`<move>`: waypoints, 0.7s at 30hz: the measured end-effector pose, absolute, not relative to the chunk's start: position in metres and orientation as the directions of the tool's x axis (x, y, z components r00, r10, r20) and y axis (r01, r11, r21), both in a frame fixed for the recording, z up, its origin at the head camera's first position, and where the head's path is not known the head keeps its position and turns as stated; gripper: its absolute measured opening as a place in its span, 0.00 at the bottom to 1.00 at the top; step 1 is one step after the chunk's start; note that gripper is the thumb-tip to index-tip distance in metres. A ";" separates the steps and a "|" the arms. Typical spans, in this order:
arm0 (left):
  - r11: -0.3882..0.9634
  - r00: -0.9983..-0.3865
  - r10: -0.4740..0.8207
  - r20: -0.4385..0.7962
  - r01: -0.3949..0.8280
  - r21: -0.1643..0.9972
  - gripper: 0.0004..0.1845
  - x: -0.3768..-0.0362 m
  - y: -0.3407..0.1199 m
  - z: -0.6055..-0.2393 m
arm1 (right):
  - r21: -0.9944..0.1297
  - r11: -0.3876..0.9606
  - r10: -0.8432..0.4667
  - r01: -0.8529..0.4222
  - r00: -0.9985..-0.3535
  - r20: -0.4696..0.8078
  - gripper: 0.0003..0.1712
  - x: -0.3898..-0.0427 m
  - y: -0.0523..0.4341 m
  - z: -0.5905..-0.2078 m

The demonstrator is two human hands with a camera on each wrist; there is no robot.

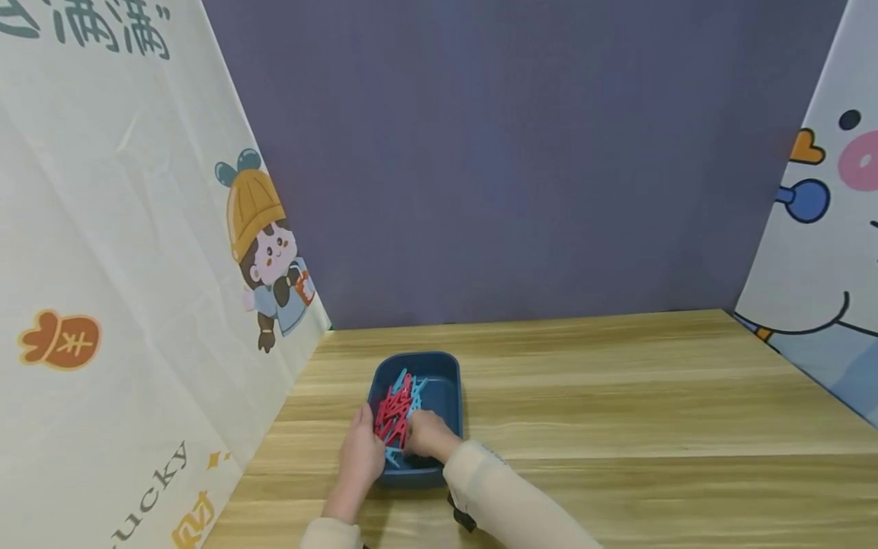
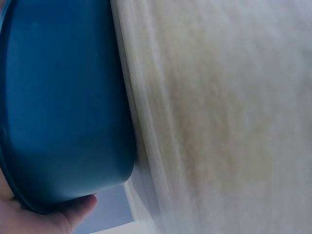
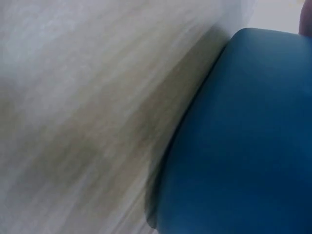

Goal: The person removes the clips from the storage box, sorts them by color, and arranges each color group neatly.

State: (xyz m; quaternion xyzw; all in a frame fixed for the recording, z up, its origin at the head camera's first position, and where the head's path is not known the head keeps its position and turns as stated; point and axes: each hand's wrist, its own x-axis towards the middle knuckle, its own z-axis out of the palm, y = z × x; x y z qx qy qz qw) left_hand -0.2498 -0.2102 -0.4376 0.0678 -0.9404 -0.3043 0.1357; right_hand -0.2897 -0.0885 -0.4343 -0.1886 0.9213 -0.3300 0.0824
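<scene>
Tub (image 1: 449, 381) on counter (image 1: 617, 396), near its left edge; clothespins (image 1: 396, 408) heaped in tub's left half. Left hand (image 1: 361, 455) at near-left rim, right hand (image 1: 428, 436) inside.

Tabletop booth, cartoon cloth backdrops (image 1: 123, 252)

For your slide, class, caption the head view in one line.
Both hands reach into a blue tub of red and blue clips on a wooden table.

Both wrist views blur the table (image 2: 219, 122) — the left hand (image 2: 44, 217) is cropped.
</scene>
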 end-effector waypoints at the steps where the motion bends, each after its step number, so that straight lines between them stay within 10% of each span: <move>1: 0.807 -0.954 -0.207 0.215 -0.043 0.589 0.29 -0.250 -0.210 -0.437 | -0.641 0.708 -0.405 -0.297 -0.914 -0.024 0.24 -0.290 -0.088 -0.435; 21: 0.808 -0.957 -0.205 0.203 -0.049 0.587 0.30 -0.248 -0.210 -0.434 | -0.614 0.715 -0.465 -0.333 -0.883 -0.062 0.26 -0.284 -0.083 -0.425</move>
